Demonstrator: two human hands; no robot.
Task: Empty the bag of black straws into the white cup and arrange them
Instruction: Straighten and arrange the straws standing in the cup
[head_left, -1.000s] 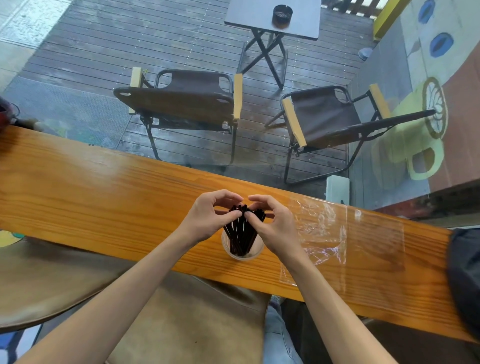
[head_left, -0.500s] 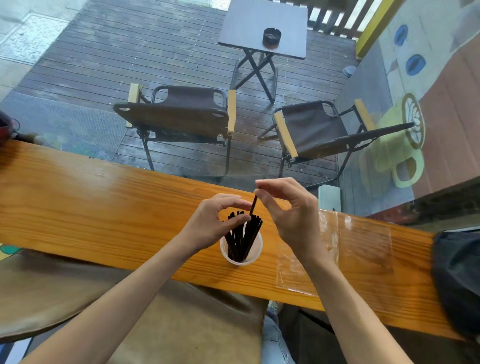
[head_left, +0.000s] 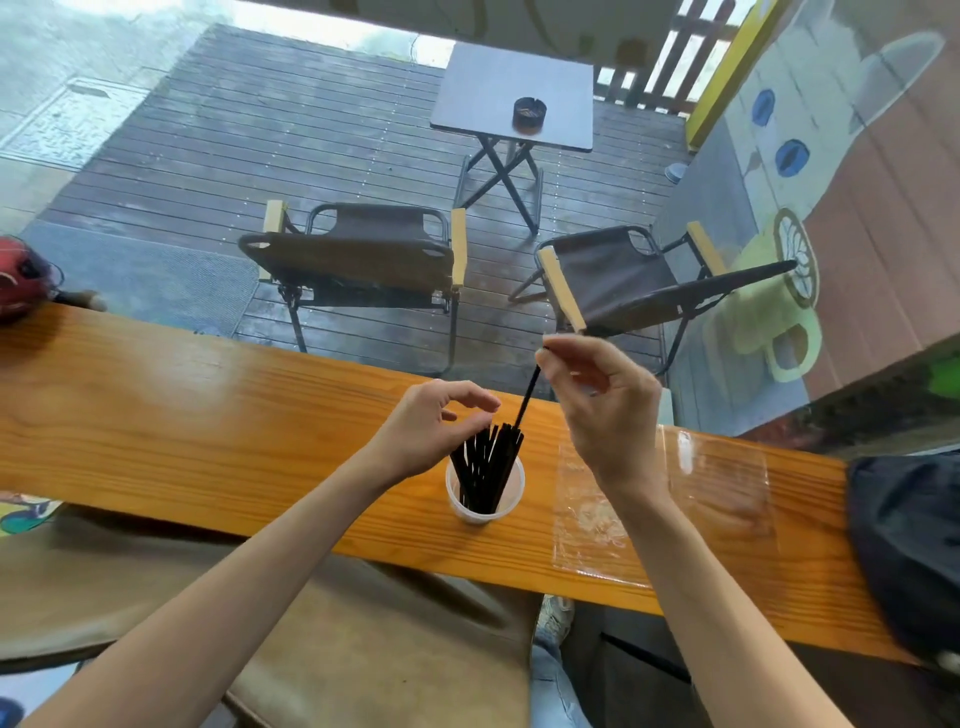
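Most of the black straws (head_left: 485, 467) already stand in the white cup (head_left: 484, 496), which sits on the wooden surface (head_left: 208, 415) near its close edge, between the person's two forearms. To the right of the cup the clear bag (head_left: 660, 499) lies flat on the surface and looks empty, so the emptying step appears done. The right hand (head_left: 602, 400) is raised above and just right of the cup, thumb and forefinger pinching the top end of a single straw (head_left: 527, 395) whose lower end reaches the tips of the bunch. The left hand (head_left: 431, 426) hovers at the far-left side of the straw tops, fingers loosely curled and holding nothing, perhaps touching them. What seems left is arranging: seating this one straw and evening out the leaning bunch.
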